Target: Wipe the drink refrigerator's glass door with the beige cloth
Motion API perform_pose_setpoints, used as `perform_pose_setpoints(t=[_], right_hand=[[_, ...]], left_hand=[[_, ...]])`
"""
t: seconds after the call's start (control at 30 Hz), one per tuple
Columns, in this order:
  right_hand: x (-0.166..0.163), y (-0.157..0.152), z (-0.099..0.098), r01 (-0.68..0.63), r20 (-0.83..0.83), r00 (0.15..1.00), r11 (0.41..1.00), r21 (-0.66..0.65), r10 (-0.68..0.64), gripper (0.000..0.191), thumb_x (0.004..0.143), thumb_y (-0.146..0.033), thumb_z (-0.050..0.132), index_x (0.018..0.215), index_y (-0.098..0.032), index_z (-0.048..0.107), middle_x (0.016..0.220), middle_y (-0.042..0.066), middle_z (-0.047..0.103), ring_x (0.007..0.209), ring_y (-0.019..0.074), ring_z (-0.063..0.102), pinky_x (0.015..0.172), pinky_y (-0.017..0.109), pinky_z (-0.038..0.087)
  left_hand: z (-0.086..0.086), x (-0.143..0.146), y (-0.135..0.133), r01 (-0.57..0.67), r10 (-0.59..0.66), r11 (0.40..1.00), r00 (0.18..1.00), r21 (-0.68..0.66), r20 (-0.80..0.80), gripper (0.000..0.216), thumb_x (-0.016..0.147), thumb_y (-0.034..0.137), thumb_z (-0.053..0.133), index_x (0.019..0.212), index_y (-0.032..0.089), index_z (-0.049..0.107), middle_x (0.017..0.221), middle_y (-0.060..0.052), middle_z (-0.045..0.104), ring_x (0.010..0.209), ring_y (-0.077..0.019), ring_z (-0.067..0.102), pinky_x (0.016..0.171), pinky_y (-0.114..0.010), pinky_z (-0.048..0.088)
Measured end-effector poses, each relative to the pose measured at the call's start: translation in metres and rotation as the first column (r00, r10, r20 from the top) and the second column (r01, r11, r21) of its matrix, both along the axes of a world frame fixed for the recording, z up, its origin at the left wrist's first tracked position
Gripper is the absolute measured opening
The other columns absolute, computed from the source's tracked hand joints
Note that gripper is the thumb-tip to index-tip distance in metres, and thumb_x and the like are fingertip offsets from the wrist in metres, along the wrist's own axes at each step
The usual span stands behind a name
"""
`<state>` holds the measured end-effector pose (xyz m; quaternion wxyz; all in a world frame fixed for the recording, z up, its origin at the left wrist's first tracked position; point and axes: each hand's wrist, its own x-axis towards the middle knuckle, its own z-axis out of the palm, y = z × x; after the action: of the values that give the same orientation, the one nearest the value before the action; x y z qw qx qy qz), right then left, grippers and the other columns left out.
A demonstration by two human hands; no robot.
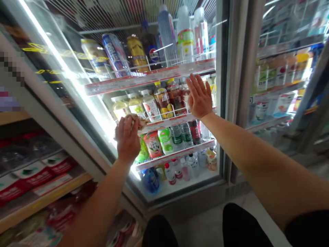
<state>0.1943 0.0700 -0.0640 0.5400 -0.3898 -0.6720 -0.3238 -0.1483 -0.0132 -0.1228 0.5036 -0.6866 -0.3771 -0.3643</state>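
Observation:
My left hand [127, 135] is closed on a crumpled, light brownish cloth [143, 123], at the left side of a lit drinks fridge. Part of the cloth is hidden under my fingers. Higher and to the right, my right hand [200, 97] is open, its palm turned to the fridge's glass front [180, 137] and its fingers pointing up. It looks to be resting on the glass and holds nothing. Behind the hands stand bottled drinks, among them a lemon tea bottle [163, 99] and a white-and-green bottle [166, 140].
Tall cans [115, 55] and large bottles stand on the upper shelf. A second fridge [272, 75] adjoins on the right. At left, a wooden-edged shelf [46, 199] carries red and white packs. My knees [160, 231] are close below the fridge.

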Motion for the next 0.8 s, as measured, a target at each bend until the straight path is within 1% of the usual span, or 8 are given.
perform_pose_setpoints(t=[0.1,0.17,0.37,0.43,0.53,0.6,0.67,0.8], right_hand=[[-0.001,0.0,0.0,0.01,0.007,1.0,1.0,0.005,-0.01,0.07,0.1,-0.019,0.029,0.167,-0.03,0.011,0.169,0.004,0.035,0.159,0.0295,0.024,0.127,0.063,0.02],[-0.001,0.0,0.0,0.011,0.004,1.0,1.0,0.009,-0.011,0.07,0.099,-0.019,0.029,0.167,-0.029,0.013,0.168,0.005,0.036,0.158,0.0297,0.025,0.127,0.063,0.021],[-0.001,-0.003,0.0,-0.009,-0.006,1.0,1.0,-0.013,0.009,0.072,0.098,-0.018,0.032,0.167,-0.031,0.014,0.169,0.004,0.035,0.159,0.0303,0.024,0.127,0.063,0.019],[-0.001,-0.004,0.0,-0.002,-0.006,1.0,1.0,-0.027,0.002,0.071,0.098,-0.018,0.031,0.166,-0.029,0.016,0.169,0.004,0.034,0.159,0.0304,0.023,0.128,0.063,0.019],[-0.002,-0.004,0.0,0.024,-0.003,1.0,0.999,-0.028,-0.024,0.066,0.099,-0.019,0.029,0.165,-0.025,0.023,0.169,0.005,0.035,0.159,0.0289,0.024,0.128,0.06,0.02],[-0.002,-0.003,0.0,0.028,-0.006,1.0,0.999,-0.032,-0.028,0.067,0.099,-0.02,0.029,0.165,-0.026,0.022,0.169,0.004,0.034,0.159,0.0287,0.024,0.128,0.06,0.02],[-0.002,-0.003,0.001,0.02,-0.008,1.0,0.999,-0.043,-0.02,0.069,0.099,-0.02,0.03,0.166,-0.028,0.017,0.169,0.004,0.034,0.159,0.0291,0.023,0.128,0.062,0.019],[-0.002,-0.007,0.002,0.031,-0.007,0.999,0.998,-0.054,-0.031,0.069,0.099,-0.02,0.028,0.167,-0.028,0.016,0.169,0.003,0.035,0.159,0.0282,0.023,0.127,0.061,0.019]], left_hand=[[-0.018,0.004,-0.002,0.059,-0.092,0.99,0.957,-0.125,-0.275,0.056,0.099,0.005,0.044,0.151,0.025,0.052,0.153,-0.007,0.057,0.156,-0.0244,0.029,0.128,-0.045,0.028],[-0.021,0.002,-0.002,0.076,-0.135,0.982,0.923,-0.174,-0.36,0.059,0.099,0.003,0.043,0.153,0.028,0.05,0.151,-0.003,0.058,0.155,-0.0227,0.034,0.128,-0.043,0.028],[0.002,-0.004,0.001,0.094,-0.096,0.995,0.995,-0.035,-0.04,0.064,0.1,0.008,0.046,0.161,0.025,0.036,0.167,-0.005,0.035,0.156,-0.0338,0.027,0.129,-0.054,0.026],[-0.01,0.002,-0.001,0.114,-0.116,0.993,0.991,-0.043,-0.063,0.065,0.099,0.006,0.047,0.161,0.024,0.037,0.166,-0.006,0.037,0.157,-0.0323,0.024,0.13,-0.051,0.024],[-0.037,0.012,-0.003,0.155,-0.2,0.974,0.931,-0.165,-0.306,0.061,0.099,0.004,0.045,0.156,0.024,0.046,0.155,-0.006,0.053,0.158,-0.0248,0.025,0.13,-0.045,0.025],[-0.043,0.014,-0.004,0.164,-0.25,0.96,0.87,-0.227,-0.425,0.057,0.099,0.003,0.044,0.152,0.024,0.051,0.15,-0.005,0.059,0.157,-0.0224,0.026,0.13,-0.044,0.024],[-0.036,0.014,-0.002,0.157,-0.222,0.969,0.896,-0.193,-0.385,0.057,0.099,0.003,0.045,0.152,0.024,0.051,0.15,-0.005,0.059,0.157,-0.0223,0.026,0.129,-0.043,0.025],[-0.02,0.017,0.002,0.116,-0.124,0.991,0.982,-0.064,-0.145,0.063,0.099,0.005,0.049,0.158,0.024,0.043,0.154,-0.009,0.055,0.158,-0.0243,0.023,0.128,-0.046,0.026]])
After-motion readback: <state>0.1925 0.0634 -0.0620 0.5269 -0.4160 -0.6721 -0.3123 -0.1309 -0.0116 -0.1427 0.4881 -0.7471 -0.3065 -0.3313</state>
